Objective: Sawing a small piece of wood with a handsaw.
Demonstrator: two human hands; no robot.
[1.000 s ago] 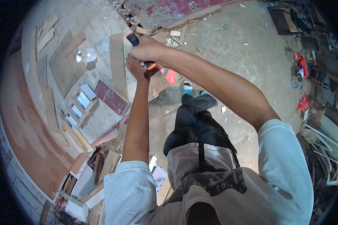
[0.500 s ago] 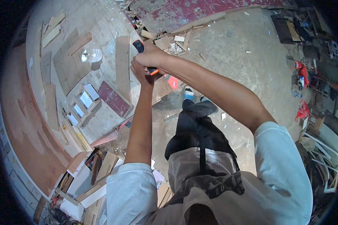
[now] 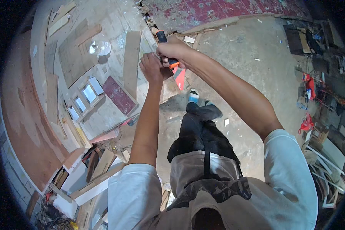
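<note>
My right hand (image 3: 175,51) is wrapped round the black-and-orange handle of a hand saw (image 3: 179,79), whose red blade shows below the fist. The rest of the blade is hidden. Close beside it, my left hand (image 3: 151,67) lies over the edge of the wooden worktable, fingers partly spread and pressing down. Whatever lies under its palm cannot be made out. A long plank (image 3: 132,63) is on the tabletop to the left of this hand. Nearer to me are a dark red board (image 3: 119,95) and a small wooden frame with white panels (image 3: 89,96).
A clear round glass or plastic vessel (image 3: 100,48) stands on the worktable (image 3: 115,27) among loose boards. Wood offcuts (image 3: 103,165) are heaped at the lower left. Scraps dot the concrete floor (image 3: 234,53). Tools and red bags (image 3: 306,122) line the right side.
My right hand and the saw have moved right, away from the left hand, showing more of the blade. My left hand has shifted slightly right in view, its fingers now more visible.
</note>
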